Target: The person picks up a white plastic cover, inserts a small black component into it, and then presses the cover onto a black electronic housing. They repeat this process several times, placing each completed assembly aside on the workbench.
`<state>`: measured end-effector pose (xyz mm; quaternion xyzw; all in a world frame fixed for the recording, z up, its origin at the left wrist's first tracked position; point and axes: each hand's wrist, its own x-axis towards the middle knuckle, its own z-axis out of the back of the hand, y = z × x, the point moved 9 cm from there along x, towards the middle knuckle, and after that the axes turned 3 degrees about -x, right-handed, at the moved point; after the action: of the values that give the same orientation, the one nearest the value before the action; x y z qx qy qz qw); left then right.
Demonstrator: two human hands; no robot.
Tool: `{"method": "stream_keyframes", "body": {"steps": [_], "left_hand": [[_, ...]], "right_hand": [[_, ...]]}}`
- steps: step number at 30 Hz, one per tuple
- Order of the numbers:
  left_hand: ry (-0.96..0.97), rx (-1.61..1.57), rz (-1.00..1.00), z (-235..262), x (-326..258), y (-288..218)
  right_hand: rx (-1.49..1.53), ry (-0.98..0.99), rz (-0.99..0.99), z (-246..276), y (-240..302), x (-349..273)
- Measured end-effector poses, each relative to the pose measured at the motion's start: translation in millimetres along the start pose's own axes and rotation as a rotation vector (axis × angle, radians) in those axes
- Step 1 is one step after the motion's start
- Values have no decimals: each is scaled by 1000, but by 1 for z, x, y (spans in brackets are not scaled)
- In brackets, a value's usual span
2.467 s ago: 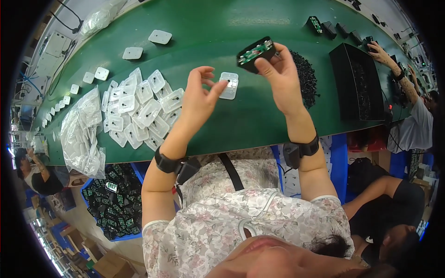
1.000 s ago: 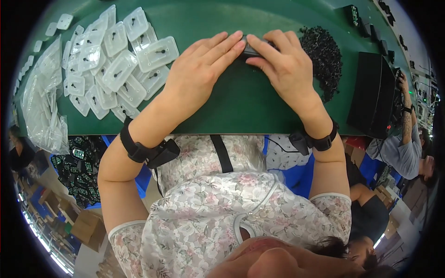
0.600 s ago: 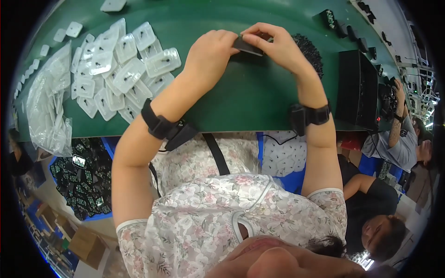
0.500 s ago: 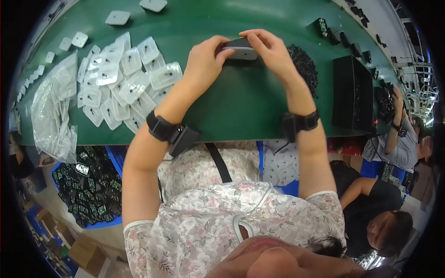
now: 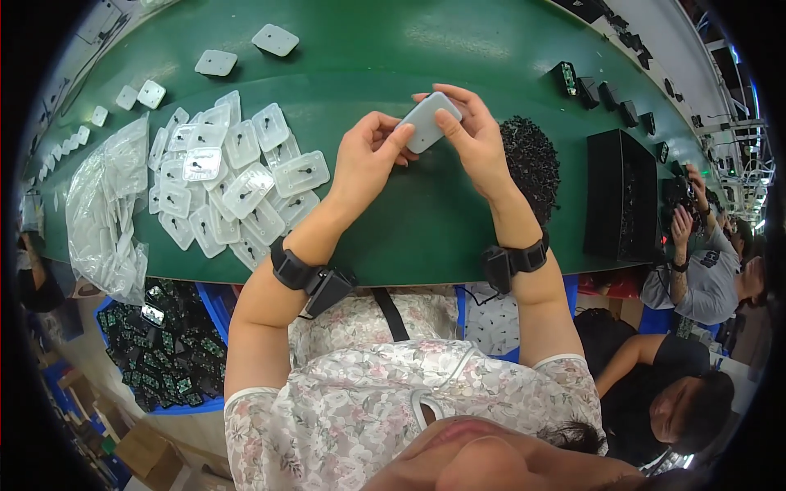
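Observation:
A rounded rectangular case with a pale grey face is held in both hands above the green table. My left hand grips its near left end, thumb on the pale face. On the opposite end my right hand is closed, its thumb pressing near the edge and its fingers behind. The underside is hidden now. Left of my hands lies a spread of translucent white covers, many with a small black piece on them. Close by my right forearm is a heap of tiny black parts.
Clear plastic bags lie at the table's left edge. Several white-topped cases stand in a line farther back. A black box is on the right. Below the table, a blue bin holds circuit boards. Co-workers sit to the right.
Both hands have tipped the case so its pale face turns up toward me and slants; before, its dark side showed above. The view has also shifted slightly.

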<state>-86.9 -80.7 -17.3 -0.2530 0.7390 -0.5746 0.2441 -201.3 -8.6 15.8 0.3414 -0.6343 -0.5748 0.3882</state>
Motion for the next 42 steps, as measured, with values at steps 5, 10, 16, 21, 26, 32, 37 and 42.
{"method": "stream_keyframes", "body": {"steps": [5,10,16,21,26,32,37,42], "left_hand": [[-53,-178,-106,-1,-8,-5],[-61,-106,-151,1,-5,-5],[-131,361,-371,13,-36,-61],[-232,703,-625,47,-77,-107],[-472,953,-552,139,-101,-110],[-589,1396,-379,202,-98,-112],[-519,1402,-186,213,-83,-98],[-569,1361,-228,218,-87,-99]], "right_hand": [[58,-24,-16,-12,3,-11],[-57,-11,66,-10,19,6],[-732,-12,129,0,16,90],[-793,126,114,23,-12,146],[-730,131,-45,43,-22,161],[-663,118,-157,55,-27,159],[-732,-52,-23,82,2,142],[-1007,-222,114,117,52,85]]}}
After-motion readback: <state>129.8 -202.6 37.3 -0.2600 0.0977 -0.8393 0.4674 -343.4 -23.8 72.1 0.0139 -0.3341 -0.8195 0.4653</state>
